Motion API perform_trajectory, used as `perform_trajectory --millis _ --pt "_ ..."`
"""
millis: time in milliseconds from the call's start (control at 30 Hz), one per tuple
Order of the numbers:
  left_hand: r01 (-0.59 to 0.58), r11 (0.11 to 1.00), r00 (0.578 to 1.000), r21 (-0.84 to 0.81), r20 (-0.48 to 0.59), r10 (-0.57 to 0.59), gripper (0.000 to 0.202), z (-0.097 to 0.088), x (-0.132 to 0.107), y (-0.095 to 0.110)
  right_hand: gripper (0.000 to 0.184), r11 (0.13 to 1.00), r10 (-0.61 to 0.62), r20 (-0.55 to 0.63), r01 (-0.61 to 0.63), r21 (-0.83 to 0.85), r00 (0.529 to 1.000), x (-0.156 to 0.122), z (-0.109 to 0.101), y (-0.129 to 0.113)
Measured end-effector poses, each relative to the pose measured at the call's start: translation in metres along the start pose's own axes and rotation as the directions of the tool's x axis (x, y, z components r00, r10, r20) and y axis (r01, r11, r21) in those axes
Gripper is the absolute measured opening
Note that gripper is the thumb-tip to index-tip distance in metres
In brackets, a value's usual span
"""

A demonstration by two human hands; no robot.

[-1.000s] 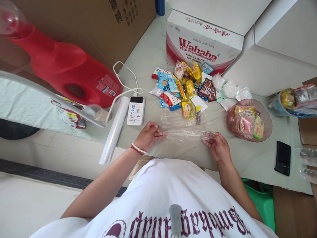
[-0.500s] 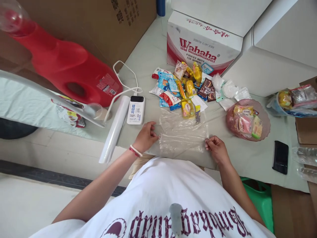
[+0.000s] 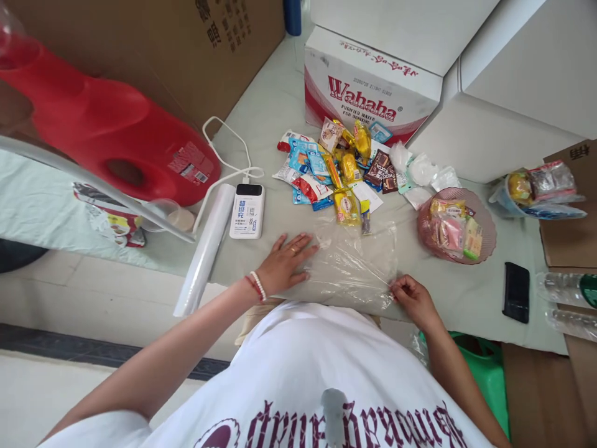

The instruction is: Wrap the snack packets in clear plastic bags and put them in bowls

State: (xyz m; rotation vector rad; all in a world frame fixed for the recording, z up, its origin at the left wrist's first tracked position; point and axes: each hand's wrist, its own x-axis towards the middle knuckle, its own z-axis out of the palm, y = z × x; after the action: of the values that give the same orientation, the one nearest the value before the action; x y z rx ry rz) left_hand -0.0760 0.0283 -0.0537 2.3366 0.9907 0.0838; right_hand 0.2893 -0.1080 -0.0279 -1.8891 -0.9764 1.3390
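The pale-covered table (image 3: 459,295) spreads under and around both sets of fingers; beyond the left fingers, to the far left, stand a brown carton (image 3: 140,43) and a red jug (image 3: 116,124), and straight ahead beyond the fingers of both hands is the Wahaha carton (image 3: 364,93). Between the fingers lies the clear plastic film (image 3: 349,264), whether one layer or two I cannot tell. The left hand (image 3: 285,266) is laid flat, its fingers apart, tips resting on the film's left edge; the right hand (image 3: 415,302) has thumb and forefinger together, seemingly pinching the near right edge. As far as I can judge, the film is mostly spread out but not smooth: creases fan from the right fingertips, and no packet appears wrapped in it. The snack pile (image 3: 349,168) sits loose ahead of the fingers, its nearest packets close to the film's far edge, while a few packets are in the pink bowl (image 3: 488,233) beyond the right fingers. Left of the left fingertips are a film roll (image 3: 205,255) and, nearer, a power bank (image 3: 247,214); well right of the right fingers lies a black phone (image 3: 516,292).
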Motion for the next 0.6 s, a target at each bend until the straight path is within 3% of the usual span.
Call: perform_trajectory --millis 100,167,233,300,400,500,567,600 --pt "-0.022 0.999 0.999 0.04 0.03 0.02 0.077 -0.002 -0.019 -0.01 0.044 0.994 0.024 0.051 -0.018 -0.107 0.998 0.003 -0.03 -0.013" --pt "-0.016 0.997 0.999 0.069 0.052 0.012 0.077 -0.004 -0.023 -0.007 0.045 0.959 -0.118 -0.087 0.09 -0.27 0.989 0.02 -0.043 -0.041" --pt "0.002 0.995 0.999 0.096 0.053 -0.007 0.08 -0.004 -0.024 0.002 0.04 0.86 -0.352 -0.229 0.217 -0.463 0.907 0.046 -0.04 -0.08" --pt "0.041 0.991 0.999 0.124 0.001 -0.041 0.09 -0.002 -0.023 0.013 0.036 0.714 -0.479 -0.127 0.301 -0.633 0.869 0.078 -0.017 -0.123" --pt "0.074 0.981 0.992 0.181 -0.114 -0.054 0.098 0.004 -0.023 0.026 0.044 0.541 -0.363 -0.019 0.194 -0.819 0.931 0.125 0.046 -0.171" --pt "0.017 0.974 0.992 0.225 -0.122 0.011 0.09 0.01 -0.025 0.031 0.059 0.422 -0.183 0.028 0.104 -0.9 0.983 0.156 0.103 -0.191" --pt "0.009 0.978 0.995 0.21 -0.098 0.012 0.083 0.012 -0.026 0.027 0.054 0.403 -0.151 0.028 0.088 -0.911 0.988 0.166 0.117 -0.193" --pt "0.021 0.981 0.996 0.191 -0.088 -0.004 0.082 0.012 -0.027 0.024 0.048 0.413 -0.162 0.012 0.079 -0.907 0.987 0.169 0.114 -0.192"
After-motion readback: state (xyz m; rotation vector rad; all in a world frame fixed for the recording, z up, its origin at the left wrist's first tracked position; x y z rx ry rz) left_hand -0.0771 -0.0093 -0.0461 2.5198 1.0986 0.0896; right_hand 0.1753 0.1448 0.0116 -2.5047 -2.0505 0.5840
